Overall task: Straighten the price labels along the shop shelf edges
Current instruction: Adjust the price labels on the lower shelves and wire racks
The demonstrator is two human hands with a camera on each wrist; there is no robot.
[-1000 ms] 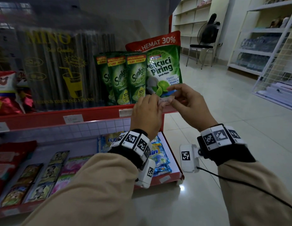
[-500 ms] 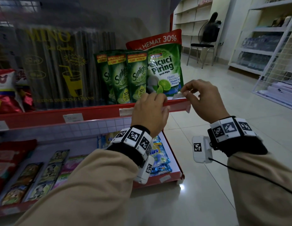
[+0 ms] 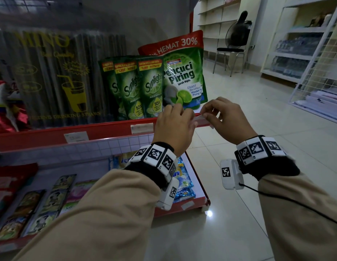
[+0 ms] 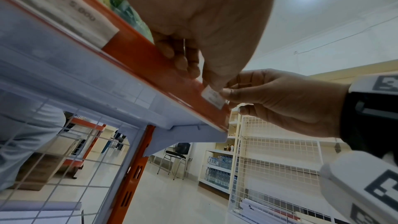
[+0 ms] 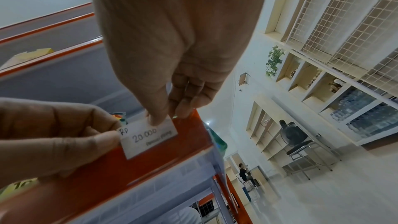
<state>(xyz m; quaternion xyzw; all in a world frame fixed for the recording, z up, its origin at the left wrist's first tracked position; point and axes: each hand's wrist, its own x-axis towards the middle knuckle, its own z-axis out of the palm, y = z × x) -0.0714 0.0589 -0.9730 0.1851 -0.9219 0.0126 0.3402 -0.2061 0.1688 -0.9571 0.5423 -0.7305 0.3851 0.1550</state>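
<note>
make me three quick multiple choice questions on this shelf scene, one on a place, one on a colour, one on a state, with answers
1. Where is the price label that both hands touch?
A. on the floor
B. at the right end of the shelf edge
C. on the chair

2. What colour is that shelf edge?
A. red-orange
B. blue
C. green

3. What is the right hand doing?
A. hanging idle
B. gripping a pouch
C. pinching the label

Answers: 1 B, the label lies on the strip near its end. 2 A, both wrist views show it. 3 C, thumb and fingertips close on the label's top, while the left hand pinches its other end.
</note>
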